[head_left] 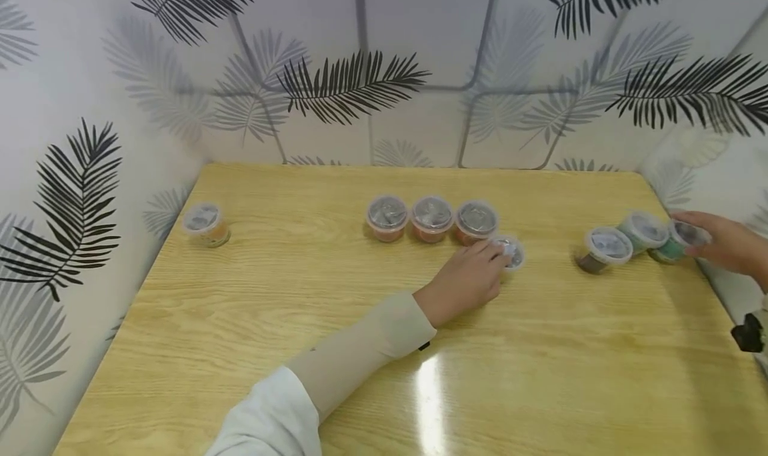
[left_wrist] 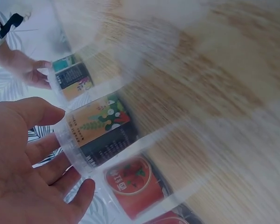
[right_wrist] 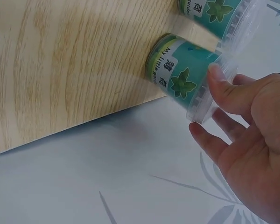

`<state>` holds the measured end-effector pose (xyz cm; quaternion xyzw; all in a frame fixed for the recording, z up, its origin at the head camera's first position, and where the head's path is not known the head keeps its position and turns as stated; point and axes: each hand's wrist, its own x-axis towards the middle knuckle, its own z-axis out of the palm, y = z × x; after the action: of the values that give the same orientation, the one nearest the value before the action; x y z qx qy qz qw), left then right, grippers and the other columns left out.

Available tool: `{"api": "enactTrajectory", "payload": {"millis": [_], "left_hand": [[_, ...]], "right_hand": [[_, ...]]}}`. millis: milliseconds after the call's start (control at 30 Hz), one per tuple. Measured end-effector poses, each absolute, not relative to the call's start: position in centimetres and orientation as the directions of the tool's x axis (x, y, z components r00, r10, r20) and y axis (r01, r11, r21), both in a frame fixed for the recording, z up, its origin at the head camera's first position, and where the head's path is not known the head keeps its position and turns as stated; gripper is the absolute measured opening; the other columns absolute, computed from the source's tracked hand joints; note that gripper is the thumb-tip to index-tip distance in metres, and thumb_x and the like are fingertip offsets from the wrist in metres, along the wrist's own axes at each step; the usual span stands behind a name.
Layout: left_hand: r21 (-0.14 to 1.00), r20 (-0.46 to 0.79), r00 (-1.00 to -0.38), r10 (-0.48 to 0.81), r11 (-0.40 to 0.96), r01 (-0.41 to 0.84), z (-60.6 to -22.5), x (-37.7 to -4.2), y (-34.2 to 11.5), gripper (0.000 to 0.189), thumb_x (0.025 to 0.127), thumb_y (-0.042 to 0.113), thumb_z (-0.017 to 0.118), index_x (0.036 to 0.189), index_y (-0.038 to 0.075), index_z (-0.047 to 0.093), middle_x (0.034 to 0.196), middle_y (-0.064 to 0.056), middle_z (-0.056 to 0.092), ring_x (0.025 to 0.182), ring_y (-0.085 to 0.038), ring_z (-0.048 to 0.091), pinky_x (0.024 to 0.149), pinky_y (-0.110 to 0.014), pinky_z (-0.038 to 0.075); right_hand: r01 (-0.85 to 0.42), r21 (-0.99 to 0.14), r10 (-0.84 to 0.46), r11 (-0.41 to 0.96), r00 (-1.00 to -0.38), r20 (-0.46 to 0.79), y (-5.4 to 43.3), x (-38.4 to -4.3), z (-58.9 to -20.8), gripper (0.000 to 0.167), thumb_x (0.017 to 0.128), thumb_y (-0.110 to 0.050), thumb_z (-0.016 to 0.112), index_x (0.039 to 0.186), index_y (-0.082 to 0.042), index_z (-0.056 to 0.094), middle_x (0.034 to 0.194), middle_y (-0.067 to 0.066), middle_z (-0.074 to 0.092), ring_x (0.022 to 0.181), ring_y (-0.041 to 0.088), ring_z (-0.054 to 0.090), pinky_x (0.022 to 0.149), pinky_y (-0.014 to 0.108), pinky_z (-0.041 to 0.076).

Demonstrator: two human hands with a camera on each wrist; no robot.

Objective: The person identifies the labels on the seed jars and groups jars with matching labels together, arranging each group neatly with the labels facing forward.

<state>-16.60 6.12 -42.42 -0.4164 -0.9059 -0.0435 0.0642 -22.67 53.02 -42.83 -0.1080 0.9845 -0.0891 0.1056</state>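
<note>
My left hand (head_left: 465, 283) holds a small plastic cup (left_wrist: 105, 130) by its clear lid. Its label shows orange and black sides with printed vegetables. Beside it stand three red-labelled cups (head_left: 432, 219) in a row; the left wrist view shows a tomato picture on the nearest cup (left_wrist: 137, 186). Over at the table's right edge, my right hand (head_left: 729, 246) pinches the lid rim of a green cup (right_wrist: 182, 74), thumb on one side and fingers on the other. Its label carries a mint leaf. A second green cup (right_wrist: 212, 14) stands right by it.
A dark-bodied cup (head_left: 603, 249) is left of the two green ones. Alone at the far left sits an orange cup (head_left: 207, 226). The wooden table (head_left: 288, 296) meets leaf-patterned covering (head_left: 408, 129) at its back and sides.
</note>
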Motion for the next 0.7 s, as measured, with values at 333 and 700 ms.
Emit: {"api": "enactTrajectory", "payload": {"millis": [333,700], "left_hand": [[0.041,0.178,-0.653,0.736,0.657,0.753,-42.6,-16.0,5.5,0.033,0.095,0.027,0.049,0.126,0.017,0.055,0.122,0.003,0.051,0.116,-0.015,0.044,0.090,-0.027,0.042],[0.034,0.180,-0.655,0.734,0.660,0.750,-42.6,-15.6,5.2,0.034,0.095,0.025,0.048,0.127,0.015,0.055,0.127,0.001,0.051,0.122,-0.017,0.042,0.093,-0.028,0.043]], "right_hand": [[-0.229,-0.228,-0.269,0.946,-0.949,-0.162,56.3,-24.6,-46.7,0.071,0.083,-0.013,0.070,0.138,0.006,0.030,0.132,0.038,0.032,0.118,0.056,0.028,0.087,0.067,0.028],[-0.142,-0.290,-0.193,0.946,-0.969,-0.157,52.8,-23.7,-44.1,0.070,0.093,-0.032,0.055,0.138,0.013,0.025,0.132,0.041,0.029,0.117,0.057,0.027,0.089,0.066,0.026]]}}
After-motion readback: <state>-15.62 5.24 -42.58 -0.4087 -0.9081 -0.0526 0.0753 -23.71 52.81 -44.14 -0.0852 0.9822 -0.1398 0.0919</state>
